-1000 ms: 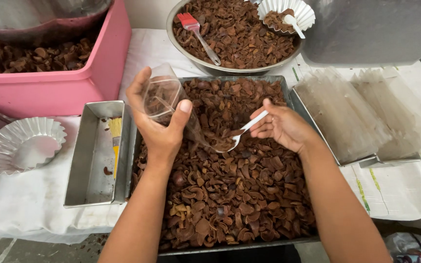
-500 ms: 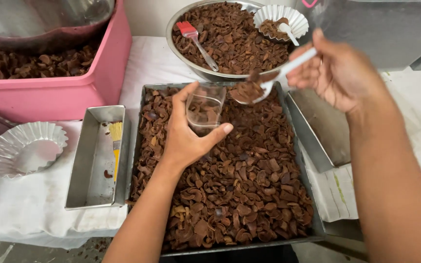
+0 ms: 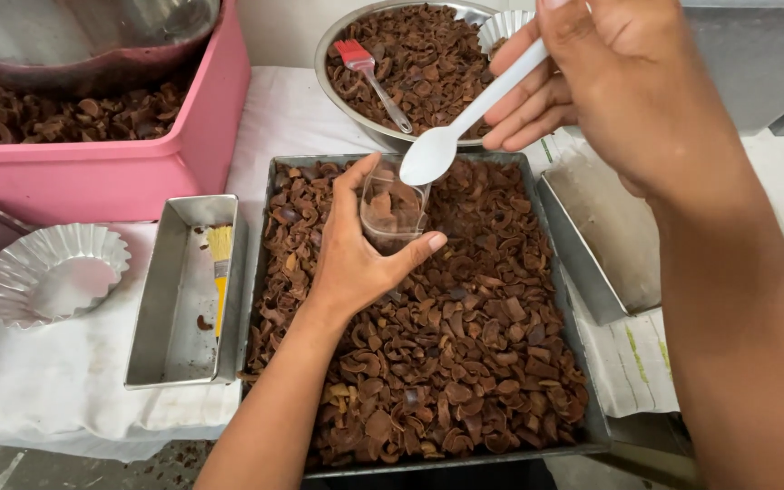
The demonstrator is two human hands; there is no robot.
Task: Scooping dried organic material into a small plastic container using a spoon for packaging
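Gripping a small clear plastic cup point(image 3: 390, 210) between thumb and curled fingers, the left hand point(image 3: 356, 259) holds it just above the upper middle of a large metal tray point(image 3: 592, 413) heaped with curled brown shell-like pieces point(image 3: 446, 354); a few of the same brown pieces sit inside the cup. From about one o'clock of the cup, the right hand point(image 3: 623, 86) comes in high and close to the camera, its fingers closed around the handle of a white plastic spoon point(image 3: 465, 122), whose bowl hangs tilted at the cup's rim, touching or almost touching it; whether the spoon carries anything cannot be told. At twelve o'clock of the tray stands a round steel bowl point(image 3: 333, 86) filled with more brown pieces, with a red silicone brush point(image 3: 374, 77) lying in it and a white fluted paper case point(image 3: 501, 27) at its right edge. At nine o'clock of the tray lies a narrow metal loaf pan point(image 3: 179, 299) holding a yellow-bristled brush point(image 3: 220, 272), and further left a stack of white fluted cases point(image 3: 47, 272). At ten o'clock a pink plastic tub point(image 3: 120, 172) holds more brown pieces. At three o'clock, another metal pan point(image 3: 592, 245) rests on white cloth point(image 3: 47, 399).
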